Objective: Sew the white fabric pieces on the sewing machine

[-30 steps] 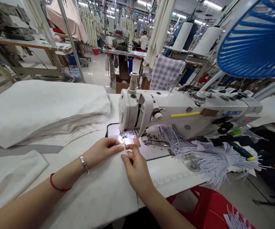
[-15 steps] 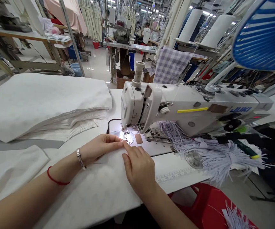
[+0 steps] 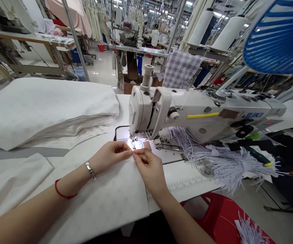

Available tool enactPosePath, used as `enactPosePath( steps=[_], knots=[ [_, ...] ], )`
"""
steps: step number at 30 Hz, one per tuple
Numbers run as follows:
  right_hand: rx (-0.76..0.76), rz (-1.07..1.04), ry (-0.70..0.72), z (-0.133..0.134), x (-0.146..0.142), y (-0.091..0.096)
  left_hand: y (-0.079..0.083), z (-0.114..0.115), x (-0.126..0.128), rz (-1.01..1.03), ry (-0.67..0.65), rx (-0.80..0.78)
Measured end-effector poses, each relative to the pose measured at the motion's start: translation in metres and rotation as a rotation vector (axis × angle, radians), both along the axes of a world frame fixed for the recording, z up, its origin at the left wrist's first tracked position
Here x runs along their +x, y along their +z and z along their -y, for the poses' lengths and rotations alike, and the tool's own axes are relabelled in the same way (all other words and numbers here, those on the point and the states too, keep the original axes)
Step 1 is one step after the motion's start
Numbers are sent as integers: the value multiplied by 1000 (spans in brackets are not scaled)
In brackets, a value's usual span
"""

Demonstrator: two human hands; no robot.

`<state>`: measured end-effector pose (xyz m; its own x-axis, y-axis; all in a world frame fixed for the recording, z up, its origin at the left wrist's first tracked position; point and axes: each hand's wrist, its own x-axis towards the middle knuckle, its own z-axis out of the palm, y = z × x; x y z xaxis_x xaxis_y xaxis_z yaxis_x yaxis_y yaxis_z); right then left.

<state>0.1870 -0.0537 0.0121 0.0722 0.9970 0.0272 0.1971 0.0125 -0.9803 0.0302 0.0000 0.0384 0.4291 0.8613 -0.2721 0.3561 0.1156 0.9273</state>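
Observation:
A white fabric panel (image 3: 106, 200) lies over the table and hangs past its front edge. My left hand (image 3: 109, 154) pinches the panel's far edge between thumb and fingers, just in front of the lit needle area. Fingertip to fingertip with it, my right hand (image 3: 150, 169) pinches the same edge at its corner. Right behind my fingertips stands the white sewing machine (image 3: 172, 112), its needle plate (image 3: 137, 144) bright under the lamp. Whatever else may sit between the fingertips is too small to make out.
A thick stack of white fabric (image 3: 50, 105) lies at the left. Bundled white strips (image 3: 227, 166) fill the table right of the needle, near a small glass dish (image 3: 204, 167). A red stool (image 3: 225, 217) stands below right. A blue fan-shaped cover (image 3: 278, 37) hangs upper right.
My right hand has turned and drawn its thumb up against the forefinger, now pinching the fabric edge. My left hand has shifted slightly right with it.

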Motion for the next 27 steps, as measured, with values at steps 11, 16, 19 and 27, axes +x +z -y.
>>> enactPosePath(
  steps=[11, 16, 19, 27],
  knots=[
    [649, 689, -115, 4, -3, -8, 6, 1, 1, -10, 10, -109],
    [813, 973, -147, 6, -4, -8, 11, 4, 0, -71, 28, -140],
    [826, 1057, -146, 9, -4, -8, 12, 3, 0, -141, 0, -91],
    [525, 1346, 199, 5, 8, -3, -8, -6, 13, -381, -54, 392]
  ],
)
